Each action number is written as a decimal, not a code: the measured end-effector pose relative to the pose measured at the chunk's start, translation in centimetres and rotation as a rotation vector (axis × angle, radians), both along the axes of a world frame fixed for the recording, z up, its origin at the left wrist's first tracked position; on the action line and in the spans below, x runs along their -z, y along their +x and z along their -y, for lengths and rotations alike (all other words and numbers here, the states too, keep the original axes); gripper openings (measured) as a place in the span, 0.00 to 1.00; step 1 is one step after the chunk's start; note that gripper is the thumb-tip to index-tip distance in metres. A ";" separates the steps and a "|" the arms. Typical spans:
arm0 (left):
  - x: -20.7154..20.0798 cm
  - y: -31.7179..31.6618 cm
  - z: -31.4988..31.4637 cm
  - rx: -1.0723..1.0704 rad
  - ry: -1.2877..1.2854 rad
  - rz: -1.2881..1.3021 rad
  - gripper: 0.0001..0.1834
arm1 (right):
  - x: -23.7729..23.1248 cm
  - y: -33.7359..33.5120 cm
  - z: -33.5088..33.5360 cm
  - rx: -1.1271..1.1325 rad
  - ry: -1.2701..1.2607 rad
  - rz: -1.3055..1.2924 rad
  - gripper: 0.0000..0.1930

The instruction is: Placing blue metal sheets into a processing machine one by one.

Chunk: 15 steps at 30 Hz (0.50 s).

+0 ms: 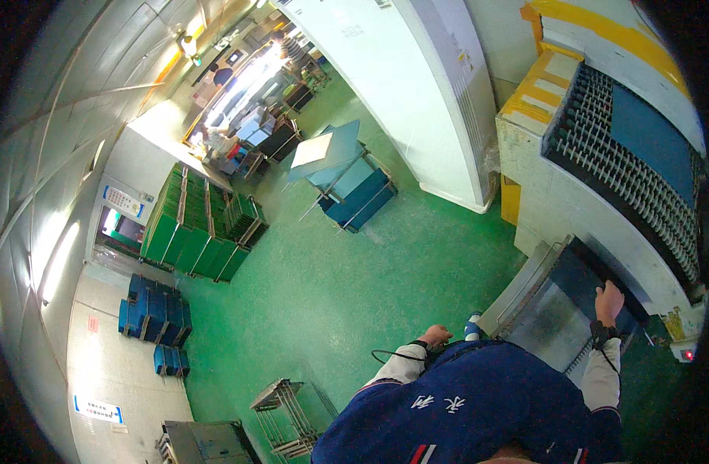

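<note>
My right hand [609, 303] is closed, its fingers curled in front of a dark blue panel [572, 272] at the low end of the machine. Whether it grips the panel's edge or something small cannot be made out. Beside the panel lies a grey metal rack or tray [544, 323] with a toothed edge, partly covered by my body. My left hand [435, 335] is near my body, left of the rack, with its fingers curled. Anything inside them is hidden. A dark band with a cord is round each wrist.
A roller conveyor [602, 147] carrying a blue board [656, 131] stands at the right. Ahead are a tall white cabinet [416, 93] and a cart with blue panels [354, 193]. Green racks [199, 224] and blue bins [157, 309] line the left. People sit at a far bench.
</note>
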State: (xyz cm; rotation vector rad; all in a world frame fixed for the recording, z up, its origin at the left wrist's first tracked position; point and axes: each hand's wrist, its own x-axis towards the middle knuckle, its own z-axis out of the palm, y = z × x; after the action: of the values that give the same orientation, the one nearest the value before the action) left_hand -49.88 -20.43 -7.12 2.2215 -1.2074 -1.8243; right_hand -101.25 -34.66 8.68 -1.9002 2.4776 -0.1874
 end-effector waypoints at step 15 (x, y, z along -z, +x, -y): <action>-2.2 -0.6 -0.1 -0.014 -0.017 0.012 0.16 | 0.9 -0.5 -0.1 0.005 -0.030 0.026 0.17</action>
State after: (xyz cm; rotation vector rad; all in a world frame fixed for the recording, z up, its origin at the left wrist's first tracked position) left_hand -50.46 -20.29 -4.94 2.2291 -1.2013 -1.7921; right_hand -101.73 -34.54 7.74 -1.8909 2.4768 -0.2488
